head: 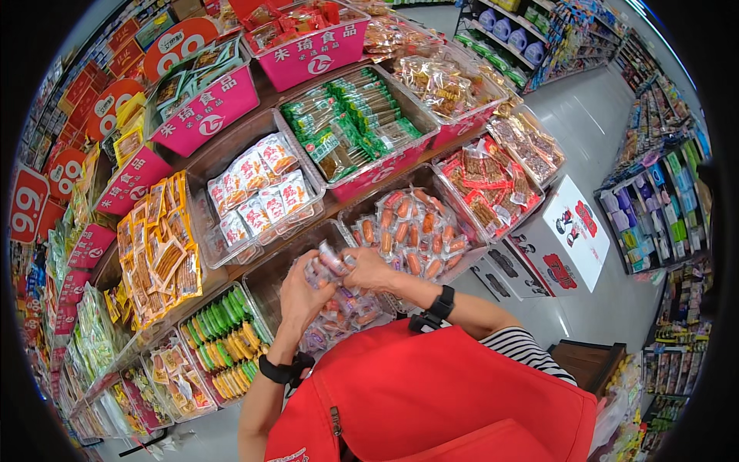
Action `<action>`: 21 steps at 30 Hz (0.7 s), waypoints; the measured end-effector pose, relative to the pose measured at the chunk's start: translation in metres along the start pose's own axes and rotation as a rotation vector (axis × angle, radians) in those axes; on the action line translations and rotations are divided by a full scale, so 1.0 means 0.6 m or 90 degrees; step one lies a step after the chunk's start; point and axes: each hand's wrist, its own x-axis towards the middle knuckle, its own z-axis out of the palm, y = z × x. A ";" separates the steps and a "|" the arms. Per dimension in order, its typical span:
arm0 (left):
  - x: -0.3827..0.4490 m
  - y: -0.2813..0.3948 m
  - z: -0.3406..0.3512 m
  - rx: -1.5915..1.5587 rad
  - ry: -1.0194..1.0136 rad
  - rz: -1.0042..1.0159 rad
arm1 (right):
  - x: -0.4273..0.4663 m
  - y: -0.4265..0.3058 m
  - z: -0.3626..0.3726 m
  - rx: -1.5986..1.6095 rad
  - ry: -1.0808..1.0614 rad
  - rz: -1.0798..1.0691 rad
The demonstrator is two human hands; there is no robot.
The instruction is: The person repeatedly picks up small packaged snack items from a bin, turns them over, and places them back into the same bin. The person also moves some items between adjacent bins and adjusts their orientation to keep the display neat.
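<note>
Over a clear plastic bin [260,283] in the front row, my two hands meet around small clear-wrapped snacks. My right hand [369,267] has its fingers on a wrapped snack [332,260], which is tilted up between the hands. My left hand [303,294] is curled around several more wrapped pieces, partly hidden by its fingers. Below them lies a heap of wrapped sausage-like snacks [346,312] with purple print; the red vest covers part of the bin. Right of my right hand, a neighbouring bin holds a round pile of wrapped small sausages [413,231].
Behind stand bins of white packets [260,179] and green-wrapped sticks [352,121]. Green and yellow snacks [228,343] fill a bin at left, below orange packets [159,242]. A white printed carton [554,242] stands on the floor at right, beside the aisle [571,121].
</note>
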 end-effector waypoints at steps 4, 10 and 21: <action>0.042 0.105 0.020 0.026 -0.061 0.057 | -0.053 0.012 -0.081 0.089 0.115 -0.063; 0.126 0.156 0.121 -0.168 -0.151 0.159 | -0.049 0.072 -0.211 -0.101 0.344 -0.082; 0.080 -0.133 0.007 -0.203 -0.095 -0.019 | -0.063 0.028 -0.161 -0.237 0.332 -0.271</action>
